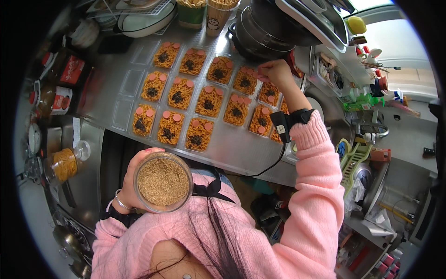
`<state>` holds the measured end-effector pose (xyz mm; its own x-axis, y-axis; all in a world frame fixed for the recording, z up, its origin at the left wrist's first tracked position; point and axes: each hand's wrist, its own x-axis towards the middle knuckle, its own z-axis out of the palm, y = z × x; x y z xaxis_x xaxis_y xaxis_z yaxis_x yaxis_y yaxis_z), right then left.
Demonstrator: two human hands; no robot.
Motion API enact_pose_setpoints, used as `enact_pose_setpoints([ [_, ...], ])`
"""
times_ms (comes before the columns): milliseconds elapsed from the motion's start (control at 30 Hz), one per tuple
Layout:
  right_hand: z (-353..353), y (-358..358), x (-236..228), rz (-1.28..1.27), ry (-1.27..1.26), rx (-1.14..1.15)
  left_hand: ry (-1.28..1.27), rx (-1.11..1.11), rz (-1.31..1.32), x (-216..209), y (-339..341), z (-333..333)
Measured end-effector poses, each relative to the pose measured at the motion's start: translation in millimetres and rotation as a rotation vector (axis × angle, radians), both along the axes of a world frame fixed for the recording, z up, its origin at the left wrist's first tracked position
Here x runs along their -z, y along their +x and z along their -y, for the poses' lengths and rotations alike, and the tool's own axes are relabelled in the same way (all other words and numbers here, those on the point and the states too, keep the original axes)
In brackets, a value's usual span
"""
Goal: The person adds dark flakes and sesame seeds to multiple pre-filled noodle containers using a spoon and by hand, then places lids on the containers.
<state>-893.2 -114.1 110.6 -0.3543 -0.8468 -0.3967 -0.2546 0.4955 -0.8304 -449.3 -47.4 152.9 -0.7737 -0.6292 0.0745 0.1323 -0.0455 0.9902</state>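
Observation:
My left hand (124,187) is wrapped round a clear round jar (189,188) of tan sesame seeds (163,181), held in front of my chest. My right hand (276,74) reaches over the far right noodle boxes with its fingertips pinched together; whatever is between them is too small to make out. Below it, clear plastic boxes of noodles (209,101) stand in rows on the metal counter (107,100). Dark shreds and round pink sausage slices (245,100) top the noodles. Part of the rightmost boxes is hidden by my right wrist and sleeve.
Clear lids (122,112) extend left from the boxes. Behind them stand a black pot (260,30), two paper cups (218,18) and a white basin (144,23). Large bottles (60,100) and a glass jar (65,162) line the left; a sink (330,111) lies right.

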Motion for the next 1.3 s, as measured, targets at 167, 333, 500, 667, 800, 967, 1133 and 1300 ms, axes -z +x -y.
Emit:
enact_pose_setpoints([
  [167, 7, -11, 6, -0.058, 0.006, -0.041, -0.029, 0.014, 0.026, -2, -6, -14],
  [333, 3, -24, 19, 0.069, -0.106, 0.023, -0.097, 0.088, 0.036, -5, -12, -17],
  [500, -18, -66, 29, -0.47, 0.031, -0.252, -0.111, 0.102, 0.051, -6, -13, -20],
  [667, -36, -105, 40, -0.983, 0.084, -0.766, -0.143, 0.134, 0.051, -4, -15, -19],
  [800, -48, -104, 37, -0.517, 0.139, -0.383, -0.153, 0.141, 0.01, -3, -18, -18],
  [967, -59, -87, 16, 0.111, 0.126, 0.158, -0.119, 0.141, 0.014, -3, -22, -20],
  [1133, -74, -104, 16, 0.103, 0.097, 0.212, -0.109, 0.157, 0.037, -6, -23, -22],
  [1300, -97, -136, 34, -0.13, 0.301, 0.235, -0.109, 0.159, 0.025, -6, -24, -23],
])
